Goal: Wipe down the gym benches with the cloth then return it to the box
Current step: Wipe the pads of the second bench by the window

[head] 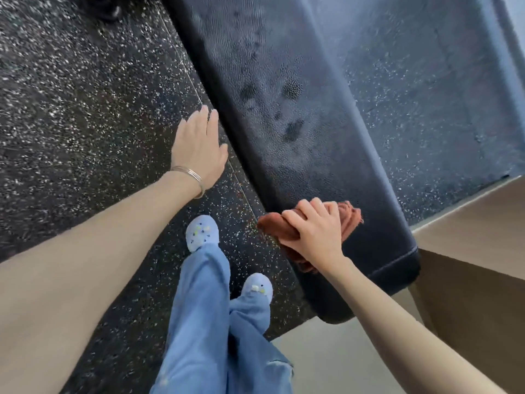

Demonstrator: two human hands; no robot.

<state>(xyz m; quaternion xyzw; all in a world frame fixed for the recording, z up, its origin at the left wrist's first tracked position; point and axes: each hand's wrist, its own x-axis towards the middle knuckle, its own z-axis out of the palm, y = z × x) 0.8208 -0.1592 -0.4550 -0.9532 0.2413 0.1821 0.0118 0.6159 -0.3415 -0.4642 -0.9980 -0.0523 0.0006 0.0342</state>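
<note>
Right hand (318, 231) bears down on the near end of the black gym bench (270, 95), whose pad shows smudges farther along, with a rust-red cloth (350, 218) bunched under its curled fingers, apparently mid-wipe. Left hand (199, 149), fingers straight and empty, hovers beside the bench edge, probably for balance.

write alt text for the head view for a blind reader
Seen from above, a person's right hand holds a rust-red cloth on the near end of a black padded bench. The left hand is open beside the bench's edge, over speckled black floor, with blue jeans and pale blue shoes below.
</note>
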